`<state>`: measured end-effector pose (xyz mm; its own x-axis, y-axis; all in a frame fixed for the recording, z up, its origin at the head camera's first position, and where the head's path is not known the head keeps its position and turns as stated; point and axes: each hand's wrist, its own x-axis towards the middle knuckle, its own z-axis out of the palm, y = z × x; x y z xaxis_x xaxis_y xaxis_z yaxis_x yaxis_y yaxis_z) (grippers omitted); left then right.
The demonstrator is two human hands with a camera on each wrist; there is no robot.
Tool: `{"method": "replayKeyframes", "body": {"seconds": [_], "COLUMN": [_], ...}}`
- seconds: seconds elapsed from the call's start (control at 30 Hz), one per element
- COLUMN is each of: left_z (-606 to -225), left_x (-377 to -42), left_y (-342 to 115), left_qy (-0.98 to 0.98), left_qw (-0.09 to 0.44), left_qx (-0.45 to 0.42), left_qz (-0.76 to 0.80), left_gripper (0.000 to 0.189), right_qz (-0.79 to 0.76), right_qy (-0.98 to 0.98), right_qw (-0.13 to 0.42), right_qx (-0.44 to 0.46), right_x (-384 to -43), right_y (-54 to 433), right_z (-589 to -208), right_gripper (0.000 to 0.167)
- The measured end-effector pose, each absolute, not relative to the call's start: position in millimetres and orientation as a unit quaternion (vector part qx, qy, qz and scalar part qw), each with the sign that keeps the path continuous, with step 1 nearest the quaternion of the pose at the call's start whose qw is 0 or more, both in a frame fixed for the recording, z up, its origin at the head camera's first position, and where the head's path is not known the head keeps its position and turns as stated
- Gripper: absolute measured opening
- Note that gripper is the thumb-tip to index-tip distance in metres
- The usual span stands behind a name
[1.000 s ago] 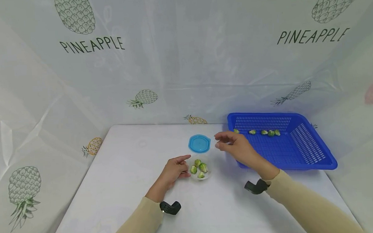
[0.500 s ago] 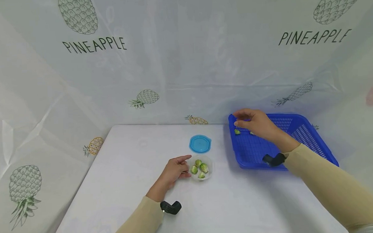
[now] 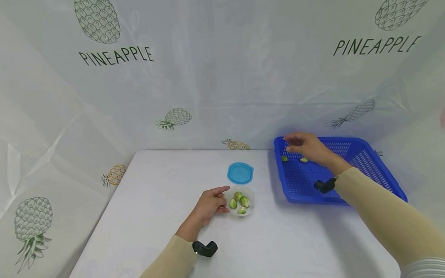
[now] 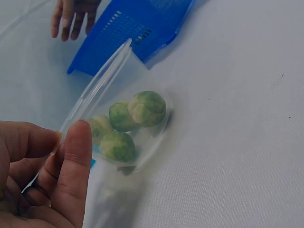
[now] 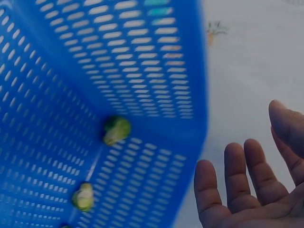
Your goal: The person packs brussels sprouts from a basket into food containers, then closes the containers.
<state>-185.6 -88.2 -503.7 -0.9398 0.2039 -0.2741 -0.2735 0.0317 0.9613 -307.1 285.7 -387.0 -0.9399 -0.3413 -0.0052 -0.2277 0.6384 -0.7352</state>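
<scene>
A clear round plastic tub (image 3: 251,211) stands on the white table, with several Brussels sprouts (image 4: 147,109) inside. My left hand (image 3: 211,204) holds it at the rim from the left, thumb and fingertips against the edge in the left wrist view. Over the far left part of a blue plastic basket (image 3: 301,185) hovers my right hand (image 3: 308,147), fingers relaxed and nothing between them. In the basket lie more sprouts; one Brussels sprout (image 3: 284,158) is in the far left corner and another Brussels sprout (image 3: 303,160) is just below the hand. The hand and forearm hide others.
A blue lid (image 3: 240,173) lies flat just behind the tub. The basket's slotted walls rise around the sprouts at the table's right side. A white curtain (image 3: 213,74) printed with pineapples hangs behind the table's back edge.
My right hand has gone from beside the lid rightward and away from me, over the basket, then shifted slightly. My left hand and the tub have stayed put.
</scene>
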Motion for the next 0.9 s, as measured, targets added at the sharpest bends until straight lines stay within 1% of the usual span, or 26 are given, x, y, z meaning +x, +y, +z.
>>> {"method": "replayKeyframes", "body": {"seconds": [0.33, 0.53, 0.77, 0.9], "left_z": [-508, -508, -505, -506], "left_x": [-188, -185, -184, -185], "left_y": [-89, -89, -89, -89], "left_qy": [0.696, 0.695, 0.696, 0.697], "left_qw": [0.173, 0.174, 0.172, 0.171], "left_qx": [-0.028, -0.022, -0.021, -0.023], "left_qz": [0.696, 0.697, 0.696, 0.696], "left_gripper": [0.051, 0.054, 0.053, 0.053], "right_qz": [-0.406, -0.408, -0.385, -0.381], "right_qy": [0.895, 0.891, 0.9, 0.9], "right_qw": [0.108, 0.144, 0.132, 0.139], "right_qx": [-0.147, -0.14, -0.157, -0.162], "right_x": [-332, -342, -350, -353], "right_y": [297, 303, 302, 301], "right_z": [-417, -434, -449, -456], "right_gripper": [0.053, 0.052, 0.05, 0.05]}}
